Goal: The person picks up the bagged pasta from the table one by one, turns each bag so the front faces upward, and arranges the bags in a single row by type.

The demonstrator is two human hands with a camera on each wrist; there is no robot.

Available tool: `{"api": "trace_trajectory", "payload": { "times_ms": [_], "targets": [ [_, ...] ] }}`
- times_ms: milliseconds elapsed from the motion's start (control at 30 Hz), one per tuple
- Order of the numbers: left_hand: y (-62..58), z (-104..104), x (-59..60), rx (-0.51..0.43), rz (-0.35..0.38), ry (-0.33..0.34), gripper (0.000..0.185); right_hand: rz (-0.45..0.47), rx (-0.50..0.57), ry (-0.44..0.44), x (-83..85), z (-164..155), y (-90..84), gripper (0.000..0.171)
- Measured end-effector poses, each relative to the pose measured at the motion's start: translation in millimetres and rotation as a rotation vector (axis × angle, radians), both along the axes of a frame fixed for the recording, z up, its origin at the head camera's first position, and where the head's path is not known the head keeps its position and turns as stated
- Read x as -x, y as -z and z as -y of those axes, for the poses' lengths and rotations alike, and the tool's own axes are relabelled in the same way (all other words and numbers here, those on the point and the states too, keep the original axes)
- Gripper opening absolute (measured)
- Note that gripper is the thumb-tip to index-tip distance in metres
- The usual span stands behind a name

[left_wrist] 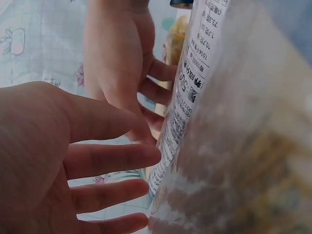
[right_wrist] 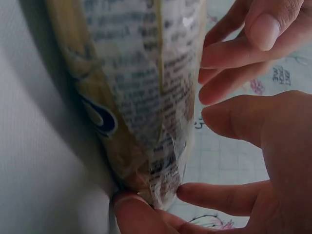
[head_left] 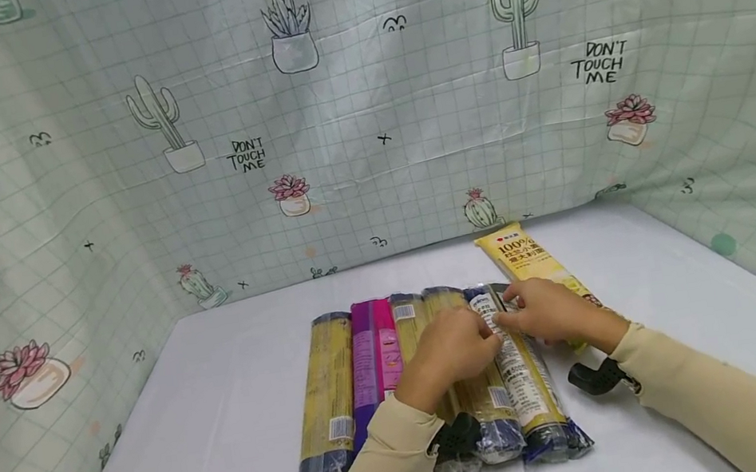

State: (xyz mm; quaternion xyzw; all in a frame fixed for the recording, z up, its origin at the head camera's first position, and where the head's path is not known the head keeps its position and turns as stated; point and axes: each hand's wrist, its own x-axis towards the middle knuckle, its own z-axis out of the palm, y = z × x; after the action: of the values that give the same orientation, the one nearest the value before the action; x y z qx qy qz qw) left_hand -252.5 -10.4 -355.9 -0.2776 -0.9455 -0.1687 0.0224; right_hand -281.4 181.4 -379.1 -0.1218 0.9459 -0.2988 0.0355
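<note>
Five packs line the table [head_left: 215, 420]: three yellowish packs [head_left: 327, 388], one purple-pink pack [head_left: 373, 341] and, at the right end, one white-labelled pack [head_left: 517, 378]. Two hands work at that last one, left hand [head_left: 454, 350] with fingers apart, right hand [head_left: 555, 308] spread and touching it; beyond lies one yellow packet [head_left: 533, 254].

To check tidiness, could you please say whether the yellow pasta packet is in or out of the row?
Out: the yellow pasta packet lies right of the row, extending farther back.
</note>
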Motion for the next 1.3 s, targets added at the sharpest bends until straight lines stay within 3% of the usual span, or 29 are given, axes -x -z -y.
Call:
{"api": "trace_trajectory", "payload": {
  "times_ms": [200,300,500,833,1067,1300],
  "targets": [
    [2.5,-2,0.0,0.054,-0.017,0.011,0.035,0.006,-0.026,-0.021,-5.0,3,0.3,0.075],
    [2.5,-1,-0.3,0.072,-0.015,-0.005,0.029,-0.002,-0.047,-0.024,-6.5,6,0.5,0.07],
    [0.9,0,-0.3,0.11,-0.035,0.009,0.029,-0.012,-0.058,-0.014,-8.1,10,-2.1,0.08],
    [3.5,2,-2.1,0.16,-0.071,0.037,0.037,0.183,0.234,0.034,-3.9,5,4.0,0.082],
    [2.0,3,-4.6,0.173,-0.022,0.055,0.039,0.211,0.389,0.042,0.1,4,5.2,0.085],
    [-0.9,-1,-6.6,0.135,0.036,0.026,0.053,0.207,0.489,0.129,2.7,1,4.4,0.083]
  ]
}}
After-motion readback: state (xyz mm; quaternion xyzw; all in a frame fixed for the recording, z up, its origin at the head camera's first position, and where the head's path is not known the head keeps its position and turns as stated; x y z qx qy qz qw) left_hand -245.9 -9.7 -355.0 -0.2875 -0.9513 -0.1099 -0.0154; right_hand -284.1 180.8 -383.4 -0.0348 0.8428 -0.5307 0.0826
